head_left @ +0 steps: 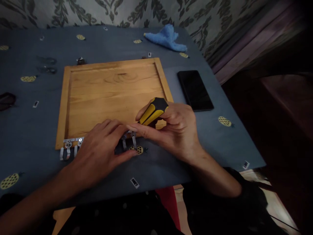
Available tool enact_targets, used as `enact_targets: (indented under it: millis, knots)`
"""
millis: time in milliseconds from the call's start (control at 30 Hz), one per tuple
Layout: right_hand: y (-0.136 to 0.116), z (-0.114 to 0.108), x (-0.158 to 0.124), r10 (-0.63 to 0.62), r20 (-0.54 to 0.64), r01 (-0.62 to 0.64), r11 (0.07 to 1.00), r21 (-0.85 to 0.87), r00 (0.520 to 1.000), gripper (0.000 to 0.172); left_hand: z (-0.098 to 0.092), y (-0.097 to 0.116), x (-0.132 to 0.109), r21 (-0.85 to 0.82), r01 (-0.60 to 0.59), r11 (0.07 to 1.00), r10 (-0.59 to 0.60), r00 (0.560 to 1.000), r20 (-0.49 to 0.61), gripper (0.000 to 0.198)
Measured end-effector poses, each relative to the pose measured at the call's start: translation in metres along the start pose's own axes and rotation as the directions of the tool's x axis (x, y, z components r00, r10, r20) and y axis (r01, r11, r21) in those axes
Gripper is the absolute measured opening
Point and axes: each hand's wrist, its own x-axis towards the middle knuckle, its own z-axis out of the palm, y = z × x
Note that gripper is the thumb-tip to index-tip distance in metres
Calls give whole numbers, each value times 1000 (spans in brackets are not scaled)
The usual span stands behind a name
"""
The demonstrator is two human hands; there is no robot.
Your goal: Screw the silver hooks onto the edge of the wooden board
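Observation:
A framed wooden board (112, 94) lies flat on the table. Metal hooks (67, 148) are fixed along its near edge and hang over the cloth. My right hand (176, 130) is closed round a screwdriver with a yellow and black handle (154, 111), its tip pointing down at another metal hook (129, 138) near the middle of that edge. My left hand (100, 150) lies flat over the board's near edge, fingers stretched out beside that hook, touching the board and cloth.
A blue-grey tablecloth (36, 130) with yellow pineapple prints covers the table. A black phone (195, 89) lies right of the board. A blue cloth (167, 37) sits at the far edge. Small dark items (46, 65) lie at the far left. The table's right edge drops to a dark floor.

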Motion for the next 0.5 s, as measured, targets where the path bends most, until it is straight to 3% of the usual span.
enact_targets:
  millis: [233, 500]
  knots:
    - [-2, -1, -1, -49, -36, 48, 999, -12, 998, 34, -1, 3, 2, 37, -21, 999, 21, 1000, -1, 21]
    - [-5, -2, -2, 3, 0, -3, 1000, 5, 1000, 33, 3, 2, -1, 52, -14, 999, 17, 999, -46, 22]
